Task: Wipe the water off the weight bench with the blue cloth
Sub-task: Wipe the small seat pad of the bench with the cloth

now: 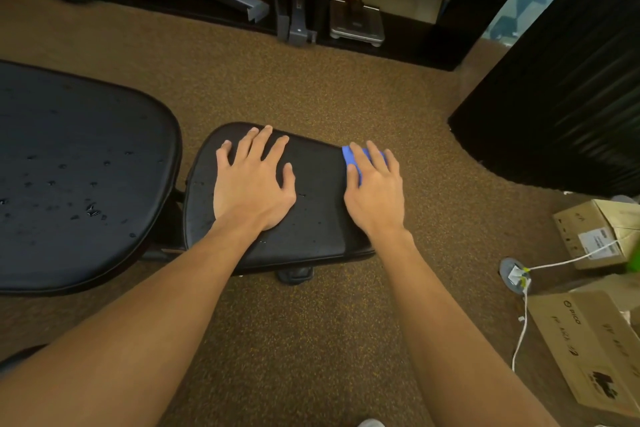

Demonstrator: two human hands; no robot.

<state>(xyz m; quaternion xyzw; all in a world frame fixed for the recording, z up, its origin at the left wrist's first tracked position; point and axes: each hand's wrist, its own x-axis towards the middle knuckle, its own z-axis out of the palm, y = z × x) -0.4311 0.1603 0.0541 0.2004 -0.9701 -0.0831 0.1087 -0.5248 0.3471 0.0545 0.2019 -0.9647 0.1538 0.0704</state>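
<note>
Fingers (pixel 358 159) flat — blue cloth (pixel 347 155) beneath

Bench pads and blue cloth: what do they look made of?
Seat pad and back pad: black vinyl or faux leather by the look, smooth, slightly glossy; water beads on them, piped edges. Blue cloth: matte soft fabric, possibly microfibre; mostly hidden under the right hand, so weave unclear.

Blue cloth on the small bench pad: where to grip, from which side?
Come from above. The blue cloth lies pressed flat under the right hand at the far right edge of the seat pad, mostly hidden. Probably pinch the exposed strip beside the index finger, or bunch it under curled fingers.
</note>
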